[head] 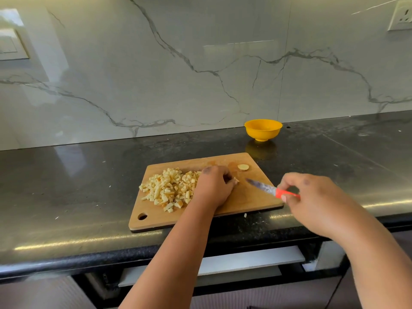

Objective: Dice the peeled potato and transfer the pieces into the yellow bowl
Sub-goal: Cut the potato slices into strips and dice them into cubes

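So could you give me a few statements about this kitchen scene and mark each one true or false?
1. The right hand holds a knife with a red handle. True.
2. The yellow bowl sits on the cutting board. False: it stands on the counter behind the board.
3. A pile of potato pieces lies on the board. True.
4. The left hand is off the board. False: it rests on it, beside the pile.
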Motion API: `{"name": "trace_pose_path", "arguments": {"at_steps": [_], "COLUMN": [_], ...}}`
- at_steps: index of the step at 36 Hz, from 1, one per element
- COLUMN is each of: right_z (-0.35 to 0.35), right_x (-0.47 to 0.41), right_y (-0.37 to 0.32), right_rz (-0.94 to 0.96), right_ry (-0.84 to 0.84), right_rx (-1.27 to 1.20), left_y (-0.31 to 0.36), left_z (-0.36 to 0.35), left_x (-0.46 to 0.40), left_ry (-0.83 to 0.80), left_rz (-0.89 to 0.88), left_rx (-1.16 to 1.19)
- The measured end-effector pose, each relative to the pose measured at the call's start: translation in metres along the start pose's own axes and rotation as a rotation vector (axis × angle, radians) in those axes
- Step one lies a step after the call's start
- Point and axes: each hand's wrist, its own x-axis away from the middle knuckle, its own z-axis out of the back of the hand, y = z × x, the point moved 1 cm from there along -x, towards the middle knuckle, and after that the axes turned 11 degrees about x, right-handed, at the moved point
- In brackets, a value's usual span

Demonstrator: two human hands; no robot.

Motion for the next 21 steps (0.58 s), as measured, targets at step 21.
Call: {"name": "trace_pose_path", "arguments": {"at_steps": [21], "right_z": [-0.038], "right_x": [-0.008], "right_y": [-0.033], "right_rz": [0.013], "right_ry": [0.02], "right_rx": [0.03], "left_y": [-0.004], "left_z": [-0.002], "left_x": [-0.001], "left_ry": [0.032], "left_rz": [-0.023], "left_rx": [0.023]}}
